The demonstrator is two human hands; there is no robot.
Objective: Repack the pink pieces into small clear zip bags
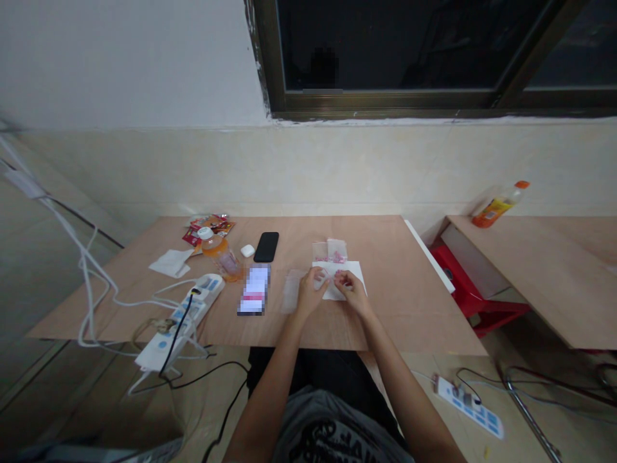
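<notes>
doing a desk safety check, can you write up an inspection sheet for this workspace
surface: wooden tabletop, holding items at its left and middle
job's things: white sheet by the hands; two small clear bags with pinkish bits at its far edge; clear film to its left
clutter: dark phone, lit phone, white case, white-capped bottle, wrappers, white tissue
grip: left hand and right hand with fingers bent; what they hold is too small to tell
cables: power strip overhangs the front edge, black cord plugged in; another strip on the floor
surroundings: dark window ahead; red stool and second table at right
</notes>
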